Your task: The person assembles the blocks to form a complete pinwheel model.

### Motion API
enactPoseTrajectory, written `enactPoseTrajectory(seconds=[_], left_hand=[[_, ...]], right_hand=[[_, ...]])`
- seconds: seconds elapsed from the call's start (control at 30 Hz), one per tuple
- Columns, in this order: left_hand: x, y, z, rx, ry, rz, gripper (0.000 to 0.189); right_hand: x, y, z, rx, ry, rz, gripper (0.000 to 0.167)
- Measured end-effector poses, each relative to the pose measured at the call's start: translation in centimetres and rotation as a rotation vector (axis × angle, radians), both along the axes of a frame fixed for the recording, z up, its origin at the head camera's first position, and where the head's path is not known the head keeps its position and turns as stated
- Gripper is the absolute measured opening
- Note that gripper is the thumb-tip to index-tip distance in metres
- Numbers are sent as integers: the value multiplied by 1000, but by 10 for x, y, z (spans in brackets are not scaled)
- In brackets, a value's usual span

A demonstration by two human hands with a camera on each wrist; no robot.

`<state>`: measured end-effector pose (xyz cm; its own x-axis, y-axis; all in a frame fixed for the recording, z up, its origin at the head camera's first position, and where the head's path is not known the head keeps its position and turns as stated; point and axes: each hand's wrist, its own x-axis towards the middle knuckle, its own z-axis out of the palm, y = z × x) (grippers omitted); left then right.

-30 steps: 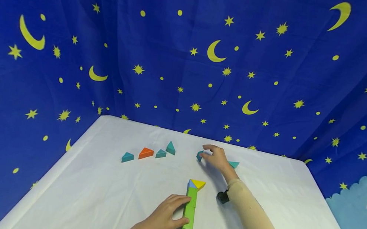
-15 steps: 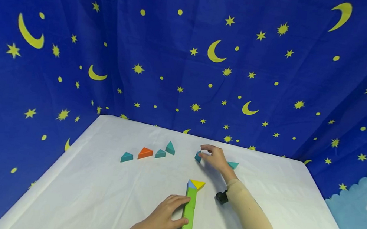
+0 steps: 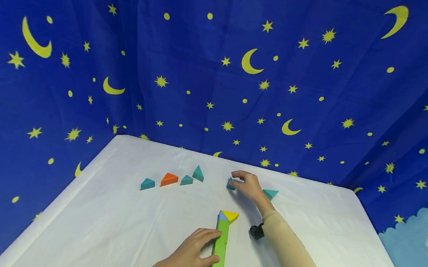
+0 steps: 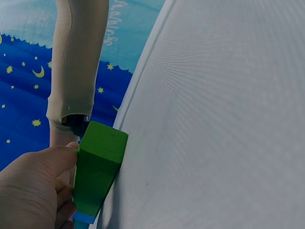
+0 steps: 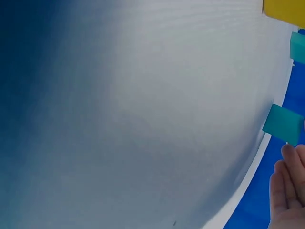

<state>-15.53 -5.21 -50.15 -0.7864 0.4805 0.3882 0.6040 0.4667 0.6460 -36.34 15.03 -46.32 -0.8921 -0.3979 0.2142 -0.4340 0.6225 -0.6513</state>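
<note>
- Two green blocks (image 3: 221,246) are lying end to end on the white counter (image 3: 91,225), and the left hand (image 3: 190,253) is resting its spread thumb and fingertips along their left side, touching without closing round them!
- At their far end a blue triangle (image 3: 223,216) is sitting in line, with a yellow triangle (image 3: 231,216) leaning in on its right.
- Up towards the back, the right hand (image 3: 248,186) is hovering at a teal block (image 3: 231,184), its thumb partly covering it; whether it's pinching or merely touching, I'm not managing to tell!
- Now the obstruction: that arm's wrist (image 3: 265,203) is partly hiding a teal triangle (image 3: 270,194), a beige sleeve (image 3: 293,250) is spanning the counter's right side, and something black (image 3: 256,231) is jutting from beside its cuff.
- Over on the left, an orange block (image 3: 170,180) is lying among three teal pieces (image 3: 147,184), one to its left, two to its right.
- Behind everything, a blue star-and-moon cloth (image 3: 190,61) is hanging.
</note>
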Motion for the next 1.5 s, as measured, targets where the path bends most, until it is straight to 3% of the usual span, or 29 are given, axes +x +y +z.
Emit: enactPoseTrajectory(seconds=[0.47,0.8,1.27,1.5], left_hand=[[1,3,-2,11,-7,-17,55],[2,3,0,14,24,-6,55],[-1,2,0,19,57,8,54],[0,2,1,18,37,4,54]], right_hand=[[3,-5,1,71,-17,-58,34],[11,-3,11,28,23,-44,34],[40,-6,22,32,-17,-10,34],[55,-9,19,35,-49,1,34]])
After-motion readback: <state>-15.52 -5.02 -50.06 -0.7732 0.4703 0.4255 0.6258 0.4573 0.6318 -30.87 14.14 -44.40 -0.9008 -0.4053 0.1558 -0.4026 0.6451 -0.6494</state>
